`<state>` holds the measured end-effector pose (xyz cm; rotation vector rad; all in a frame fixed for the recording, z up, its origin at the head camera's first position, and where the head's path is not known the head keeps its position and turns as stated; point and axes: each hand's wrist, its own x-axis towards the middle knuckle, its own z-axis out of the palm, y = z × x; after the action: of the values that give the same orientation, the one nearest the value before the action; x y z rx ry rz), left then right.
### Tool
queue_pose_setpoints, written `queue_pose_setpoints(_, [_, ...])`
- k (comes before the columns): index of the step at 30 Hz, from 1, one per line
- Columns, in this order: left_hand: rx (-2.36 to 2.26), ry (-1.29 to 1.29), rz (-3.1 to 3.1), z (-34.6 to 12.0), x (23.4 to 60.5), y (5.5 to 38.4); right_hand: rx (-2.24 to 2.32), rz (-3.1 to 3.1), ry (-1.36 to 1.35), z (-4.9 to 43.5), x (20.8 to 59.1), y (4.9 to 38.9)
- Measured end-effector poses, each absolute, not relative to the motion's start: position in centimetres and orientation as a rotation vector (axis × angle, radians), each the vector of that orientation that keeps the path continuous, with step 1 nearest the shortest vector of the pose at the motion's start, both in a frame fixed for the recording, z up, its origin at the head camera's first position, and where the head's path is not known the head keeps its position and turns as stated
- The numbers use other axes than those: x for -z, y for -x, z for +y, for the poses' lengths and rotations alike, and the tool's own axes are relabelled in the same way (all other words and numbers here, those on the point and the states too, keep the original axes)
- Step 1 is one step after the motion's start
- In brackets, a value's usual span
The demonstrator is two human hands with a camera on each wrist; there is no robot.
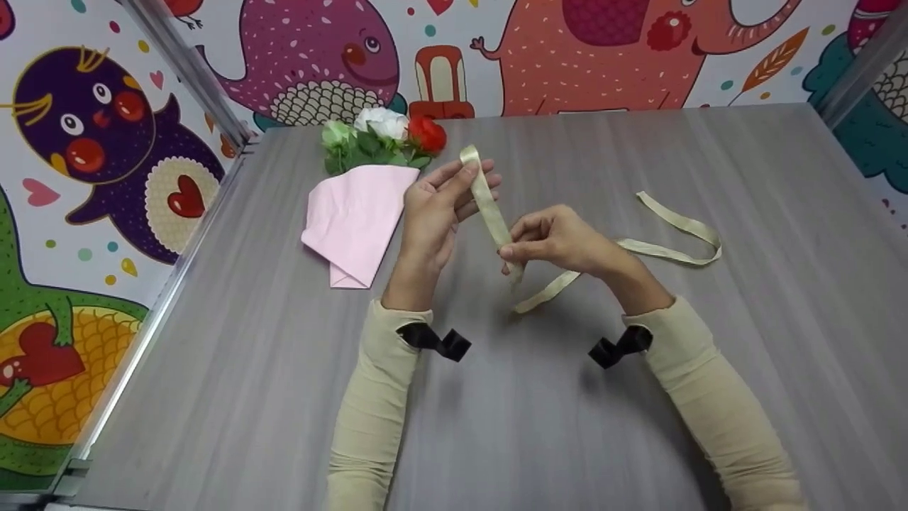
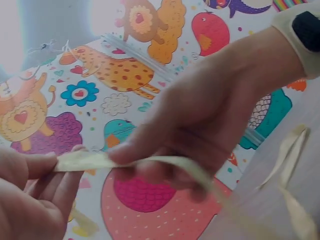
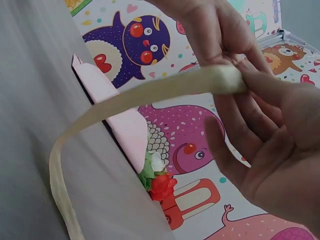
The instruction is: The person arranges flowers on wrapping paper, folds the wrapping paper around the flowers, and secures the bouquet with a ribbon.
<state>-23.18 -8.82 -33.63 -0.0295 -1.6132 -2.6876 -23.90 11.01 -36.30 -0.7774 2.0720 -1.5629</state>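
Note:
Between both hands runs a pale yellow-gold ribbon (image 1: 487, 202), raised above the grey table. My left hand (image 1: 434, 213) pinches its upper end between thumb and fingers. Lower down the ribbon, my right hand (image 1: 553, 238) pinches it with thumb and forefinger. From there the ribbon's tail lies in a loose curve on the table, behind and to the right of the right wrist. In the right wrist view the ribbon (image 3: 150, 95) arcs down from the fingers. Just left of my left hand lies a bouquet in folded pink paper (image 1: 362, 220).
Green, white and red flowers (image 1: 383, 138) stick out of the pink paper near the table's back edge. Walls printed with cartoon animals stand behind and to the left of the grey table (image 1: 496, 426). A metal rail (image 1: 163, 319) edges the left side.

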Motion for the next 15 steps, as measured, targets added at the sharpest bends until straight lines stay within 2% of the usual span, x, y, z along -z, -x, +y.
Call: queue_pose_setpoints(15, [2.666,-0.122,-1.157,-17.0,31.8,23.5,0.956,1.892,0.987,12.9,37.3,24.5])
